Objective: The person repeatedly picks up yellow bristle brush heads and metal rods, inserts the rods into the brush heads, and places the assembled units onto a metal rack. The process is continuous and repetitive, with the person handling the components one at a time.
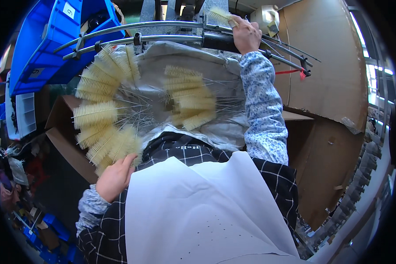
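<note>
My right hand (pixel 246 34) is closed at the far right of the metal rails, gripping a brush with pale yellow bristles (pixel 220 16). The bristle head points left from the fingers. My left hand (pixel 114 178) rests low on the left, fingers stretched out against the lowest of several yellow wire brushes (pixel 95 115). Those brushes fan out in an arc, their thin wire stems pointing toward the middle. A second bunch of the same brushes (pixel 191 99) lies in the centre, stems to the right. Both bunches rest on a grey-white plastic sheet (pixel 163 53) over my lap.
Two curved metal rails (pixel 171 38) cross the far side, with a red strip (pixel 302 75) at their right end. Blue bins (pixel 39 48) stand far left. An open cardboard box (pixel 68 136) is at left; large cardboard panels (pixel 321 66) stand right. White sheeting (pixel 198 207) covers my front.
</note>
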Tool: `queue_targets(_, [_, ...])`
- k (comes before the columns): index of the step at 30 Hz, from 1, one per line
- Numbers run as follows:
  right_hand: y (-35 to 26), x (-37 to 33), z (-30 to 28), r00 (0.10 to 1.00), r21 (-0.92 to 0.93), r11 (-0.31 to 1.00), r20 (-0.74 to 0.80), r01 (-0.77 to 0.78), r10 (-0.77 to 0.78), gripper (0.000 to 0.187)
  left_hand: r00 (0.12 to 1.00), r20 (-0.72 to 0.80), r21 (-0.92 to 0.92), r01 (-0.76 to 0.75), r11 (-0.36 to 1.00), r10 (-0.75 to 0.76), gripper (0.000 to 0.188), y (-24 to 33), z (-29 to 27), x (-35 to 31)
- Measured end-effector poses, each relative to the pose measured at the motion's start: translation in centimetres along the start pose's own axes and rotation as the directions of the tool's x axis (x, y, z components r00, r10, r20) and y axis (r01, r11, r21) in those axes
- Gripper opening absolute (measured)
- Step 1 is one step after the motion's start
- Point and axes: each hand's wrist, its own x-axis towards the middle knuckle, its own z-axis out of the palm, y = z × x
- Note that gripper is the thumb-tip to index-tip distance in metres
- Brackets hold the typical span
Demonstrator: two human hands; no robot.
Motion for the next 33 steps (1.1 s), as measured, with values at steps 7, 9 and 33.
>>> queue_targets(7, [-0.7, 1.8, 1.2, 0.993, -0.002, 0.998, 0.102, -0.064, 0.064, 0.026, 0.996, -0.071, 0.041, 0.063, 0.997, -0.06, 0.037, -0.4, 2.4, 1.4])
queue_targets(9, [-0.4, 2.0, 1.7, 0.998, -0.001, 1.0, 0.057, -0.006, 0.006, 0.026, 0.996, -0.01, 0.03, 0.085, 0.996, -0.084, 0.038, -0.1, 1.7, 1.7])
queue_targets(33, [2.9, 3.2, 2.5, 0.983, -0.165, 0.979, 0.119, -0.118, 0.139, 0.057, 0.862, -0.335, 0.148, -0.352, 0.924, 0.381, 0.023, 3.3, -7.1, 1.8])
